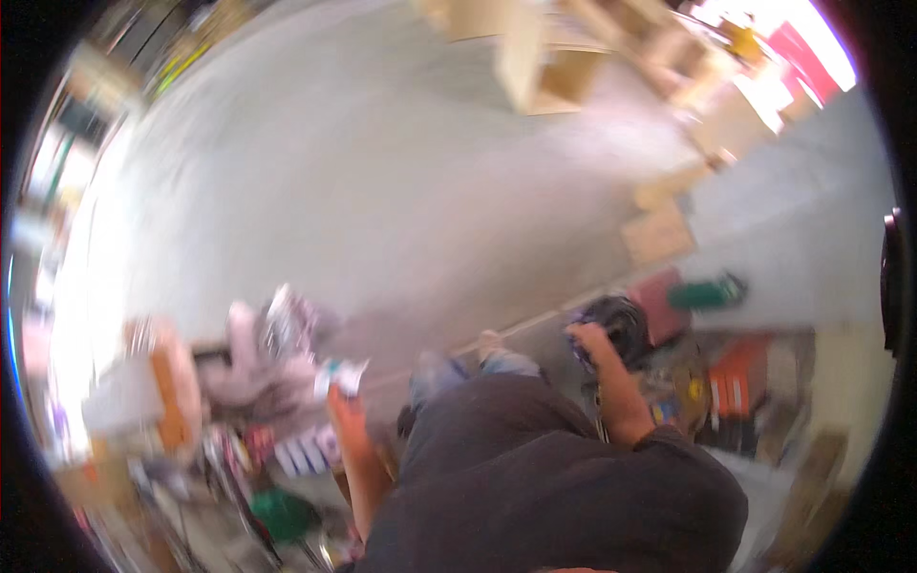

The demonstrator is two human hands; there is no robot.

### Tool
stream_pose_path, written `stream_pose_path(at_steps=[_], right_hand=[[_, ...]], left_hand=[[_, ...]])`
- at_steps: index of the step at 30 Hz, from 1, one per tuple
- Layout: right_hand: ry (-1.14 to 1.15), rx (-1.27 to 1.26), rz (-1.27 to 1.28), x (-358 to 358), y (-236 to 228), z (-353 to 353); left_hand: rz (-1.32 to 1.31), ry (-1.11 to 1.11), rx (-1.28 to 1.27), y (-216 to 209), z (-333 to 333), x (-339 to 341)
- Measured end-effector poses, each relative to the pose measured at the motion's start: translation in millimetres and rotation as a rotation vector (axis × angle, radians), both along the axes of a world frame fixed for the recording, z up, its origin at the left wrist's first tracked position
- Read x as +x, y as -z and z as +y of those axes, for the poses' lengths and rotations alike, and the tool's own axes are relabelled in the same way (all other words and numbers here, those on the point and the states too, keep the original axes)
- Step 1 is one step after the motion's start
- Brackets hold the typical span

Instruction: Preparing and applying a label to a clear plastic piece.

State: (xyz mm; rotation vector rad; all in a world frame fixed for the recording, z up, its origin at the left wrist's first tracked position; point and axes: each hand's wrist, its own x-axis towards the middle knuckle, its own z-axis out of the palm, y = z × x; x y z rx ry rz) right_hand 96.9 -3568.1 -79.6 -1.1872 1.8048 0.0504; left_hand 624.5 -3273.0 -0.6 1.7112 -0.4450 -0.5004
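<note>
Low on the left, my left hand is closed on a small white and teal packet-like thing, blurred by motion. Beyond it lie crumpled pinkish-grey cloth and a shiny silvery plastic wrap. My right hand reaches out on the other side with its fingers curled. A dark, purplish thing shows at those fingers, too smeared to name. Just beside this hand is a black plastic bag, with a dull red box-like thing and a green cylindrical thing to its right.
Grey concrete floor stretches ahead. Open wooden boxes and a cardboard piece stand at the far right. Piled goods flank me: a green thing and an orange-sided box on the left, orange items on the right.
</note>
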Motion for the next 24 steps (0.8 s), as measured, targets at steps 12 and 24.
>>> stream_pose_path(at_steps=[12,24], right_hand=[[0.048,-0.352,-0.61,316,-44,-220],[-0.417,-0.429,-0.7,739,143,-389]], left_hand=[[0.47,-0.3,-0.028,1,-148,171],[0.487,-0.617,-0.28,145,-290,609]])
